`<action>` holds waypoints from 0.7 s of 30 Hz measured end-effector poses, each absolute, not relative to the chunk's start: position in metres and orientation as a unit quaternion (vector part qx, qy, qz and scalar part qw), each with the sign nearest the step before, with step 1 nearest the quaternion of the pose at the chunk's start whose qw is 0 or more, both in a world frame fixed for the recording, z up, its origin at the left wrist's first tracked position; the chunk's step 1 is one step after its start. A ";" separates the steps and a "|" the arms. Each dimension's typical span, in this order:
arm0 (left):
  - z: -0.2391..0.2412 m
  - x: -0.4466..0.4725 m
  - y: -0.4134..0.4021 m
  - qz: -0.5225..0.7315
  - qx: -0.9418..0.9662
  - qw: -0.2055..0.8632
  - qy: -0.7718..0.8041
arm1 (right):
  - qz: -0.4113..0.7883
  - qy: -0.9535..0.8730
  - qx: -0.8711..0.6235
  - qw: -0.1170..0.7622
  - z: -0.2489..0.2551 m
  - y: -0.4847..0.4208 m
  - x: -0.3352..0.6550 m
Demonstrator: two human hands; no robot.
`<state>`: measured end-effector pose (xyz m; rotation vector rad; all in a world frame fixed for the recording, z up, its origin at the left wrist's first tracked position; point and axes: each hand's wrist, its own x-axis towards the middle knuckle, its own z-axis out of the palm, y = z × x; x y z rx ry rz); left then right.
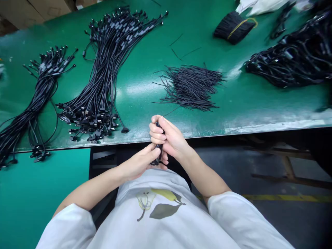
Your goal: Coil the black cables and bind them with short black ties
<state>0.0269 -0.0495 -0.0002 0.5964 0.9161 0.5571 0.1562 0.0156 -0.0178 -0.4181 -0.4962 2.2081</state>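
Note:
A coiled black cable (158, 149) is held upright in front of my body, just off the table's edge. Its lower end, with a dark connector, is pinched by my left hand (145, 157). Higher up, my right hand (169, 136) has its fingers wrapped round the same cable. A thin black tie (171, 110) sticks out from the top of my right hand toward the table; the fingers hide where it meets the cable. Just beyond my hands lies a loose pile of short black ties (193, 86).
Two bundles of black cables with connectors, a large one (103, 76) and a smaller one (38, 93), lie left on the green table (140, 117). At the right are a banded bundle of ties (233, 27) and a heap of coiled cables (290, 58). Cardboard boxes (38, 12) stand behind.

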 end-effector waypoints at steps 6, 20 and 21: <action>0.001 0.016 -0.051 0.219 0.459 0.727 0.462 | 0.883 -0.204 -0.143 0.398 -0.024 0.019 0.152; -0.010 0.026 -0.050 0.297 0.236 0.849 0.368 | 0.869 -0.222 -0.136 0.421 -0.018 0.018 0.158; -0.009 0.026 -0.049 0.291 0.228 0.857 0.360 | 0.860 -0.239 -0.137 0.430 -0.019 0.018 0.157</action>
